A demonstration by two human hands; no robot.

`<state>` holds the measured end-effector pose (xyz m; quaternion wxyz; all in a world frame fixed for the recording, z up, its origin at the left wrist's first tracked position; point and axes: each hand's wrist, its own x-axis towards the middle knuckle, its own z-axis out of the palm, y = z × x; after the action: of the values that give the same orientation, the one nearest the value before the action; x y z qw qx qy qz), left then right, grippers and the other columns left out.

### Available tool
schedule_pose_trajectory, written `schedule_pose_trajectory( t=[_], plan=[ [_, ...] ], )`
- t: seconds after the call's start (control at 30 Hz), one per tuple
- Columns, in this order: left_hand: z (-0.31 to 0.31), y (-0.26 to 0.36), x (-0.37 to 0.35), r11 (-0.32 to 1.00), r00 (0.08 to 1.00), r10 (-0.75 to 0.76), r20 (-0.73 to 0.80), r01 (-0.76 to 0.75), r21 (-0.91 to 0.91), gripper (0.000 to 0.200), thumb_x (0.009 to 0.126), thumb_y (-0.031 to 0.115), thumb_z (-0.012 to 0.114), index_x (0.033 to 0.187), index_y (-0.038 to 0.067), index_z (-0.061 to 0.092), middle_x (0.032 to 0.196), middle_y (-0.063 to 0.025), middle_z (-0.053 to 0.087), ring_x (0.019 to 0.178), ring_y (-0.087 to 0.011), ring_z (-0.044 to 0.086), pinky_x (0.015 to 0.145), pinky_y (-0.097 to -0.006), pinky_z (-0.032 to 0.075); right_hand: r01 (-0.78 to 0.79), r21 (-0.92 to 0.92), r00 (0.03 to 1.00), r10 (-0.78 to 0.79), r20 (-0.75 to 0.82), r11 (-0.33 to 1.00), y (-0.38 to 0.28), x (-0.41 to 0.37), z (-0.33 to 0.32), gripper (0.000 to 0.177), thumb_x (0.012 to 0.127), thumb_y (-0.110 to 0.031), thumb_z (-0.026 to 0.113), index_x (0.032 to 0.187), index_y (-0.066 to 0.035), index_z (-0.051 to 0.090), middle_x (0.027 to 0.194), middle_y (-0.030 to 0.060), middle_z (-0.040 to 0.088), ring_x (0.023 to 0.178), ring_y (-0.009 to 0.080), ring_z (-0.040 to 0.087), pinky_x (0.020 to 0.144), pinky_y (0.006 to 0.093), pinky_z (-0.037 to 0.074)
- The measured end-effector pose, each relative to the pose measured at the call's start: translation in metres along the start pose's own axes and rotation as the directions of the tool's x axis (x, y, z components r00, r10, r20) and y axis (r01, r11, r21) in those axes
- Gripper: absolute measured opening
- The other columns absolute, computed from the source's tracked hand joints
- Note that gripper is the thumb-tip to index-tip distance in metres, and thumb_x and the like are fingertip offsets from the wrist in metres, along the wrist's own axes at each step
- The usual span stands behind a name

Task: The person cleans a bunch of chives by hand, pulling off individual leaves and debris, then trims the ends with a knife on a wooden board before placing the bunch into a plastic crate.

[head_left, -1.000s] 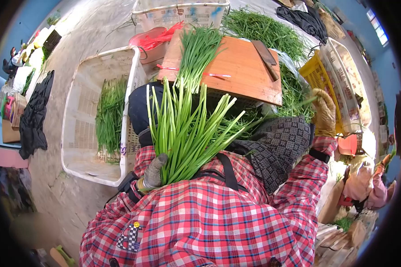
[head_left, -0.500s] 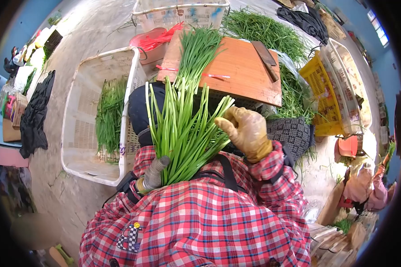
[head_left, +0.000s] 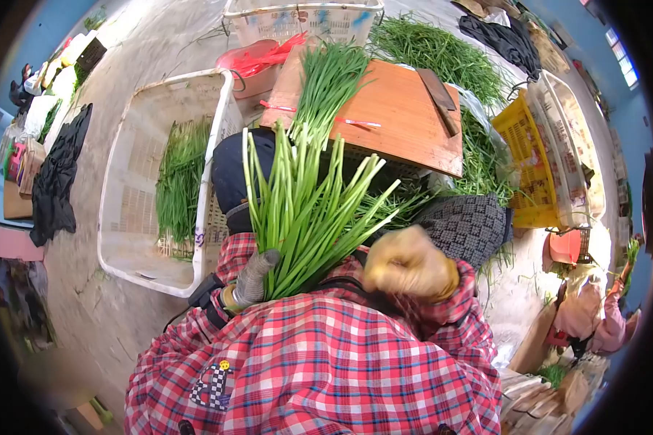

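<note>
My left hand (head_left: 252,279), in a grey glove, is closed around the lower end of a bunch of garlic chives (head_left: 308,225). The pale stalks fan upward over my lap. To the right of the bunch is my right hand (head_left: 408,264), in a yellowish glove and blurred by motion. Its fingers are curled in, and whatever they may hold cannot be made out. In front of me, another bunch of chives (head_left: 330,83) lies on a wooden board (head_left: 406,109) across a red tie (head_left: 359,123). A cleaver (head_left: 438,100) rests on the board's right side.
A white crate (head_left: 221,181) with chives inside stands at my left. Behind the board are a pink basin (head_left: 257,78) with red strips (head_left: 272,56) and another white crate (head_left: 305,22). Loose chives (head_left: 442,58) spread at the back right, near a yellow crate (head_left: 526,167). Another person (head_left: 591,312) is at far right.
My right hand has moved down toward my body, away from the stalk tips, and its fingers have curled in. The stalks on the right lean out a little more. My left hand keeps its hold.
</note>
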<state>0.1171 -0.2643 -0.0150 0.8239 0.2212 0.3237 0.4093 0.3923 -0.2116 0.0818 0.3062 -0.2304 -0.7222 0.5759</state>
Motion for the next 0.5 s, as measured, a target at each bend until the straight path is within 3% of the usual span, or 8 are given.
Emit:
schedule_pose_trajectory(
  t=[0.03,0.1,0.2,0.23,0.3,0.37,0.47,0.5],
  plan=[
    [-0.006,-0.003,-0.001,1.000,1.000,0.006,-0.005,-0.006,0.003,0.072,0.085,0.046,0.061,0.138,0.004,0.037,0.133,-0.0107,0.049,0.118,-0.0215,0.051,0.101,-0.0349,0.041,-0.126,-0.113,0.975,0.102,-0.196,0.986,-0.011,0.003,-0.004,0.012,0.082,-0.014,0.064,0.079,-0.002,0.066,0.071,0.0113,0.064,0.065,0.0228,0.062,0.060,0.0306,0.049],
    [-0.013,-0.004,0.002,0.972,0.999,0.025,-0.038,-0.015,0.235,0.071,0.084,0.048,0.061,0.135,0.002,0.041,0.130,-0.0105,0.051,0.117,-0.0200,0.051,0.099,-0.0336,0.042,-0.050,-0.525,0.913,-0.174,-0.370,0.850,0.001,0.016,-0.011,0.012,0.080,-0.010,0.064,0.091,-0.005,0.066,0.078,0.0103,0.063,0.069,0.0234,0.062,0.060,0.0330,0.050],
    [-0.011,-0.004,0.001,0.949,0.999,0.048,-0.015,-0.041,0.312,0.073,0.084,0.052,0.060,0.133,0.001,0.044,0.126,-0.0099,0.055,0.115,-0.0190,0.053,0.097,-0.0327,0.043,-0.170,-0.892,0.961,-0.130,-0.244,0.418,-0.003,0.044,-0.010,0.045,0.074,-0.008,0.066,0.119,-0.016,0.059,0.084,0.0065,0.057,0.076,0.0265,0.059,0.064,0.0360,0.049],
    [-0.010,-0.002,0.002,0.925,0.998,0.055,0.009,-0.055,0.375,0.074,0.084,0.053,0.060,0.133,0.001,0.044,0.126,-0.0096,0.055,0.114,-0.0190,0.053,0.097,-0.0326,0.043,-0.187,-0.923,0.972,-0.072,-0.224,0.336,0.003,0.053,-0.008,0.044,0.072,-0.013,0.069,0.115,-0.016,0.060,0.091,0.0066,0.058,0.083,0.0278,0.058,0.068,0.0377,0.049],
    [-0.011,-0.003,-0.001,0.906,0.995,0.095,0.024,-0.097,0.412,0.074,0.084,0.056,0.057,0.132,0.001,0.045,0.123,-0.0098,0.058,0.112,-0.0187,0.055,0.097,-0.0321,0.044,0.016,-0.962,0.951,-0.301,-0.069,0.272,0.018,0.062,-0.009,0.024,0.074,-0.013,0.063,0.098,-0.015,0.064,0.090,0.0059,0.060,0.081,0.0271,0.059,0.066,0.0407,0.049],
    [-0.023,-0.006,-0.001,0.892,0.996,0.064,0.055,-0.082,0.444,0.074,0.085,0.057,0.055,0.131,0.000,0.047,0.121,-0.0100,0.059,0.110,-0.0180,0.057,0.096,-0.0323,0.044,0.038,-0.967,0.953,-0.301,-0.042,0.254,0.023,0.063,-0.013,0.022,0.069,-0.014,0.065,0.091,-0.013,0.062,0.099,0.0058,0.061,0.088,0.0279,0.060,0.071,0.0419,0.050],
    [-0.025,-0.007,-0.001,0.954,0.999,0.002,0.039,-0.014,0.300,0.068,0.087,0.052,0.057,0.129,0.000,0.048,0.119,-0.0104,0.060,0.109,-0.0174,0.057,0.095,-0.0328,0.045,0.070,-0.875,0.897,-0.414,-0.155,0.478,0.024,0.058,-0.022,0.019,0.066,-0.007,0.066,0.083,-0.008,0.060,0.103,0.0070,0.062,0.093,0.0297,0.060,0.075,0.0394,0.052],
    [-0.024,-0.007,-0.001,0.975,0.998,-0.060,0.030,0.052,0.216,0.064,0.088,0.049,0.057,0.129,0.001,0.049,0.119,-0.0104,0.060,0.109,-0.0174,0.057,0.095,-0.0329,0.045,0.046,-0.843,0.862,-0.447,-0.238,0.536,0.034,0.052,-0.028,0.017,0.071,-0.003,0.065,0.087,-0.007,0.061,0.095,0.0074,0.064,0.084,0.0272,0.062,0.072,0.0347,0.052]
  ],
)
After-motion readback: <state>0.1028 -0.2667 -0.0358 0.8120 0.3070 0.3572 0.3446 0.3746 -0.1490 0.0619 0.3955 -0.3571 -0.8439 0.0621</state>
